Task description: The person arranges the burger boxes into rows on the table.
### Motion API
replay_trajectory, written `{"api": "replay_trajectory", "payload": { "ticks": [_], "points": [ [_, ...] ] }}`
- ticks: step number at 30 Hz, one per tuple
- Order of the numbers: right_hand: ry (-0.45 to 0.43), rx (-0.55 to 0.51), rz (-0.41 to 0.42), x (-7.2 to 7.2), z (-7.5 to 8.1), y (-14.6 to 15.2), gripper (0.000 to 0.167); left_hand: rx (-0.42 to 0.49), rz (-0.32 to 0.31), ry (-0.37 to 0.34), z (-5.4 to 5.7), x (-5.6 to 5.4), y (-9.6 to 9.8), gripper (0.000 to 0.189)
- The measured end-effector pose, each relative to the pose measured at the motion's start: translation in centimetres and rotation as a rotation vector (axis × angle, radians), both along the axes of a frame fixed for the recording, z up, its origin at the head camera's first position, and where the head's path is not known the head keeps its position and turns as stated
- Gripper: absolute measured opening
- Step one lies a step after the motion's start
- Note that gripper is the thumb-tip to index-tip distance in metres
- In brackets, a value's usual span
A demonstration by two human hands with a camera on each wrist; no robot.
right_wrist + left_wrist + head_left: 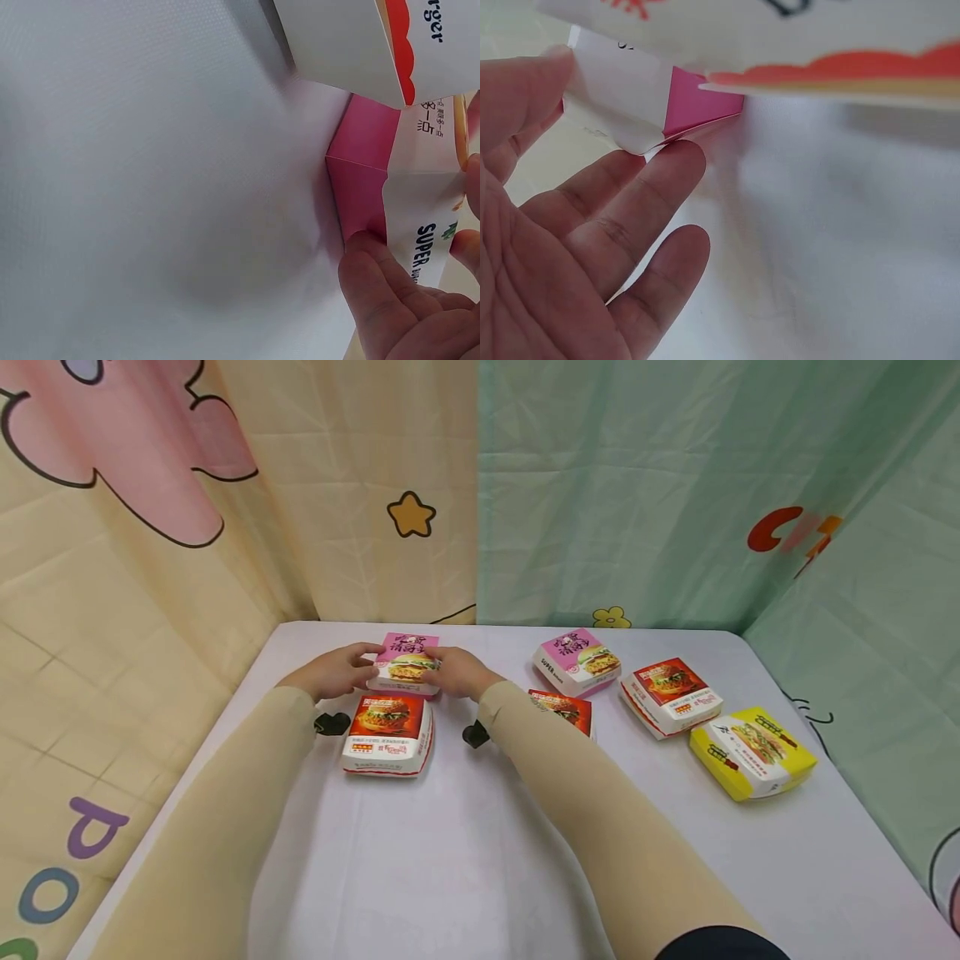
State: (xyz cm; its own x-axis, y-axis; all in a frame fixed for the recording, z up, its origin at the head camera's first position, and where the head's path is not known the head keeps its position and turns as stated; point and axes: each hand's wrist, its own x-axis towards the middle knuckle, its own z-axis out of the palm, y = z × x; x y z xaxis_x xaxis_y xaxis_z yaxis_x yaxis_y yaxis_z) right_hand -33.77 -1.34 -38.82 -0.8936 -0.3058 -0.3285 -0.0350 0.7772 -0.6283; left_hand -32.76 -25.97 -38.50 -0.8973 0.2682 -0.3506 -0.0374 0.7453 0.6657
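Both hands are at a pink-and-white burger box (406, 653) near the table's far edge, one on each side. My left hand (334, 671) holds its left side, with fingertips under the lower edge in the left wrist view, where the box's magenta corner (697, 103) shows. On the opposite side, my right hand (459, 672) grips it; in the right wrist view fingers touch the magenta lower part (360, 191) and others lie higher on the box. Just in front sits a red-and-white burger box (387, 735), which hides part of the pink box in both wrist views.
Right of the hands stand a second pink box (577, 662), a red-and-white box (671, 697) and a yellow box (752, 753). My right sleeve partly covers another red box (566, 708). Curtains (637, 485) enclose the white table (420, 868).
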Motion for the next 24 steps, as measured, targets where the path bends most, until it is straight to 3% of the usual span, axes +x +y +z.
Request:
{"api": "replay_trajectory", "payload": {
  "ticks": [9, 24],
  "points": [
    [-0.023, -0.014, -0.014, 0.0, -0.22, -0.14, 0.068, 0.02, 0.04, -0.002, -0.24, 0.17, 0.07, 0.059],
    [0.022, 0.011, 0.006, 0.24, -0.32, -0.21, 0.066, 0.031, 0.058, -0.011, -0.42, 0.07, 0.09, 0.061]
  ]
}}
